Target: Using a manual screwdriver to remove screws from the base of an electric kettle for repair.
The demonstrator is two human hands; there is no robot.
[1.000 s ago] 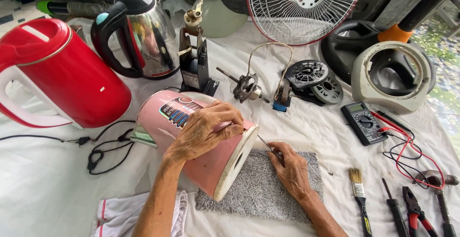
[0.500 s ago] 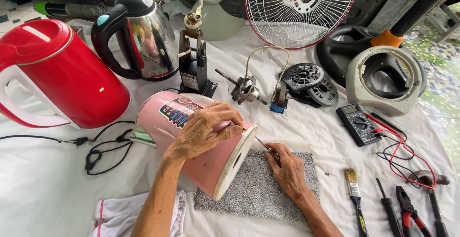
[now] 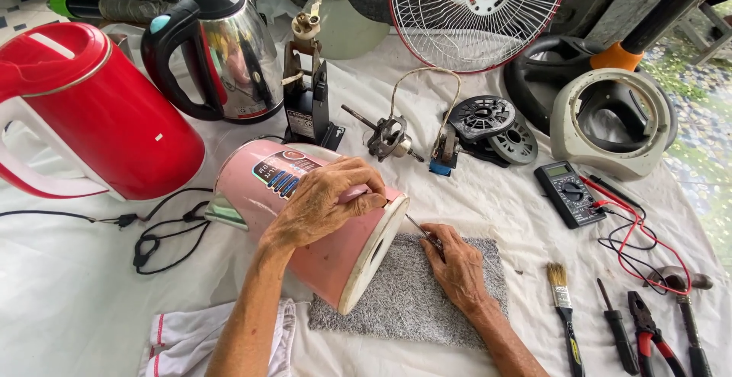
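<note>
A pink electric kettle lies on its side on the white-covered surface, its base end over a grey mat. The left hand lies over the kettle's body, fingers curled down around it near the base rim. The right hand rests on the mat just beside the base, its fingers pinched on a thin metal tool whose tip points at the rim. A red kettle stands to the left, a multimeter to the right
</note>
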